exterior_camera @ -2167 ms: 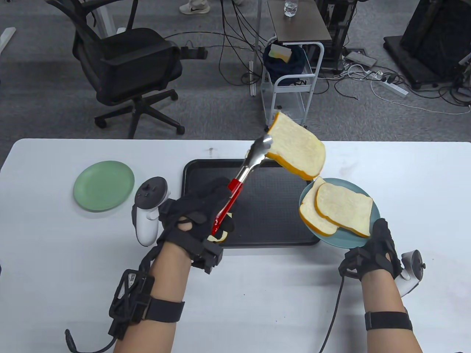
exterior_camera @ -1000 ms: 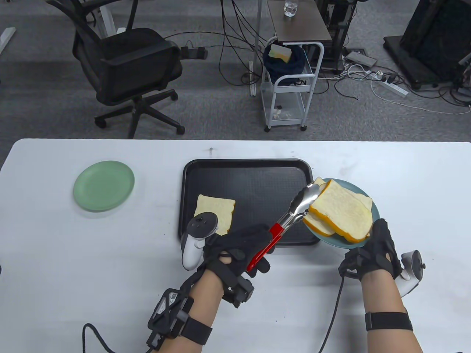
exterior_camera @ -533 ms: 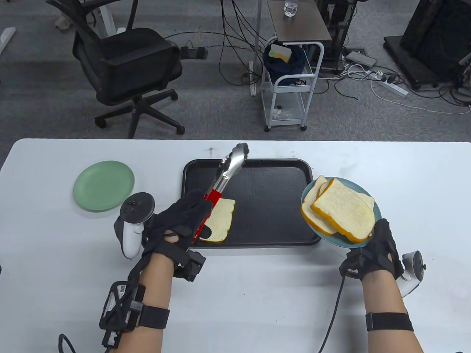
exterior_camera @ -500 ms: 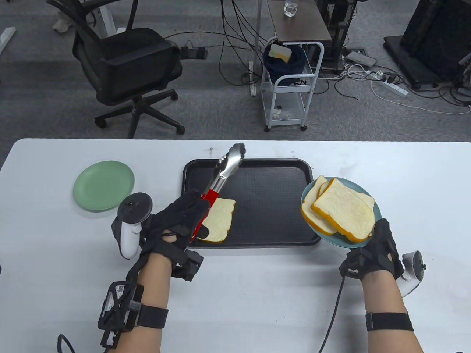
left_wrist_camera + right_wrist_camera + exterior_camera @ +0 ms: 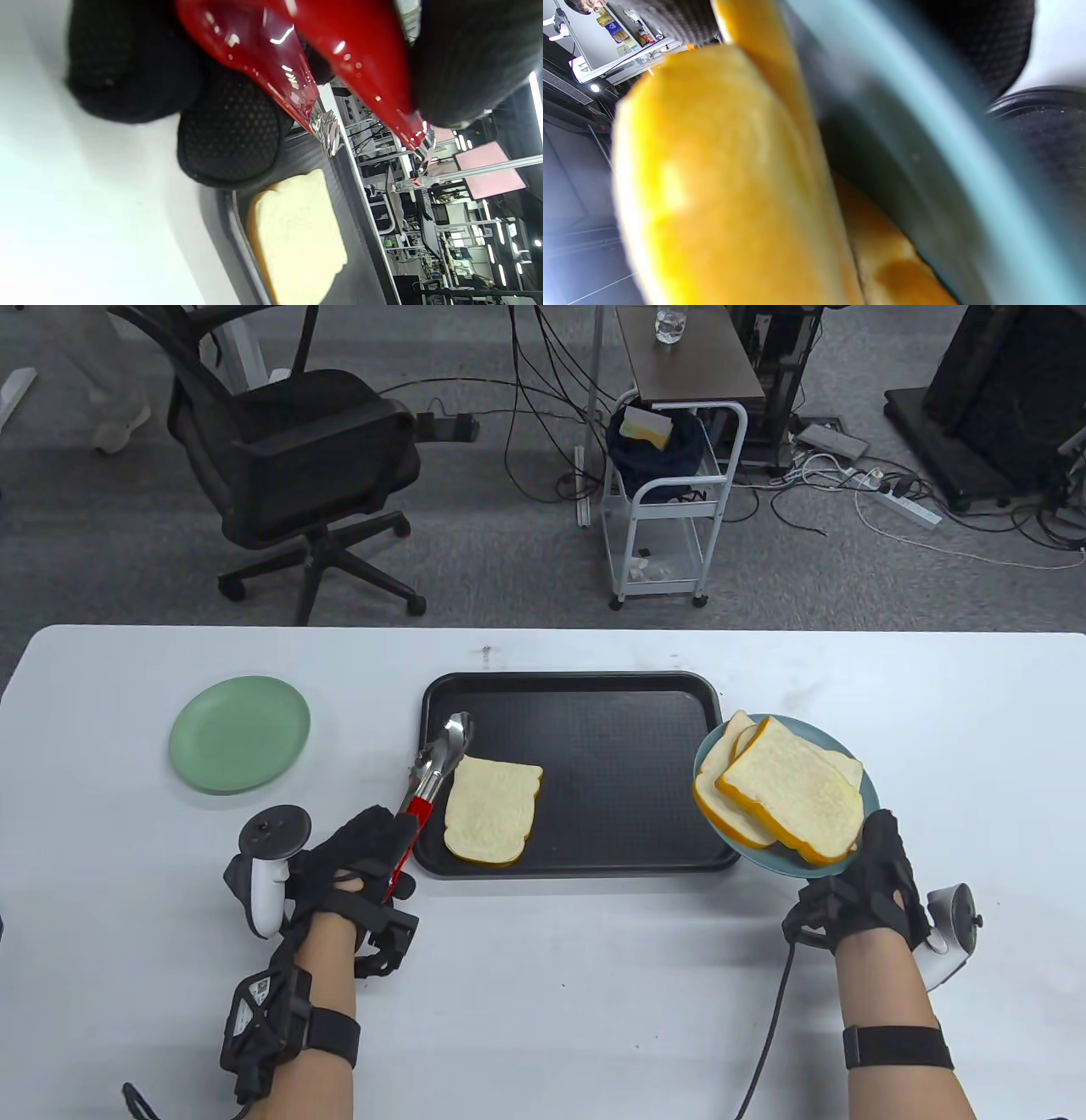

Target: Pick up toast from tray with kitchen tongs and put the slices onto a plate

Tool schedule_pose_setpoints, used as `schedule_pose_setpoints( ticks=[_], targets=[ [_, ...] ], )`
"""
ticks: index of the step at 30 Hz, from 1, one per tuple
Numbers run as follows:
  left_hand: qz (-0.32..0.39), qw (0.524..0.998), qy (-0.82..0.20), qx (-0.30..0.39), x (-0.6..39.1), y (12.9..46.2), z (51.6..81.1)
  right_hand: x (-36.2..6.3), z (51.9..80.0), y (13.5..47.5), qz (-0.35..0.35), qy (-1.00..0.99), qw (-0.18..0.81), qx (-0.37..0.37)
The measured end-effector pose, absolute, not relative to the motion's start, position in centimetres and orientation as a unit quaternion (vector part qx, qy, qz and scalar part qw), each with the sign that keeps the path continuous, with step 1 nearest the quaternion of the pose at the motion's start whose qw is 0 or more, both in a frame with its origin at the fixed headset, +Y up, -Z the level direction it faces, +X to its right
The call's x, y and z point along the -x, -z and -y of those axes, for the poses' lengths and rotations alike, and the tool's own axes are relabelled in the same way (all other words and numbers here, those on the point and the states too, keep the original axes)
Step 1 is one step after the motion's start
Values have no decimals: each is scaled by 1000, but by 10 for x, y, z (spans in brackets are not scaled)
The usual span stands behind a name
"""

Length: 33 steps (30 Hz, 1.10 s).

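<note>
One slice of toast lies in the near left corner of the black tray. My left hand grips the red handles of the kitchen tongs; the steel tips hang slightly apart, holding nothing, just left of that slice over the tray's left rim. My right hand holds a blue plate up, tilted, at the tray's right edge. Three slices are stacked on it. Close up in the right wrist view, the crusts fill the frame.
An empty green plate sits on the white table to the left. Beyond the table's far edge stand a black office chair and a small white cart, with cables on the floor.
The left hand laid the third slice on the blue plate, swung the empty tongs back over the tray, then lowered them beside the last slice. The right hand and plate held still.
</note>
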<state>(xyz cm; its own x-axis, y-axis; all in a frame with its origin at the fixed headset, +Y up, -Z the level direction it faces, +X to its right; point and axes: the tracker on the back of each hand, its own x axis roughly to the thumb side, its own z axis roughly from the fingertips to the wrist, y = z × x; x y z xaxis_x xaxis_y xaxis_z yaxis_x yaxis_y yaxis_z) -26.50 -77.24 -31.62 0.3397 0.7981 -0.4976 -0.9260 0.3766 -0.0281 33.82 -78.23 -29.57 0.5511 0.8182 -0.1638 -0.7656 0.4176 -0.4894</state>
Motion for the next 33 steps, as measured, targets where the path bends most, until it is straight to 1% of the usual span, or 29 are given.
schedule_pose_setpoints(
  ticks=[7,16,25,28,30,33],
  targets=[
    [-213,813,-514,174,269,318,789,-339,782,296,49,-475,839,262],
    [-210,821,-490,206,273,317,785,-339,782,296,50,-478,837,262],
    [-196,807,-498,251,285,310,786,-339,782,296,48,-476,838,263],
    [-192,804,-507,245,285,308,785,-338,782,296,47,-475,838,263],
    [-191,790,-532,236,284,306,782,-338,782,297,45,-474,839,263],
    [-182,774,-570,207,281,306,766,-338,782,296,45,-474,839,264]
  ],
)
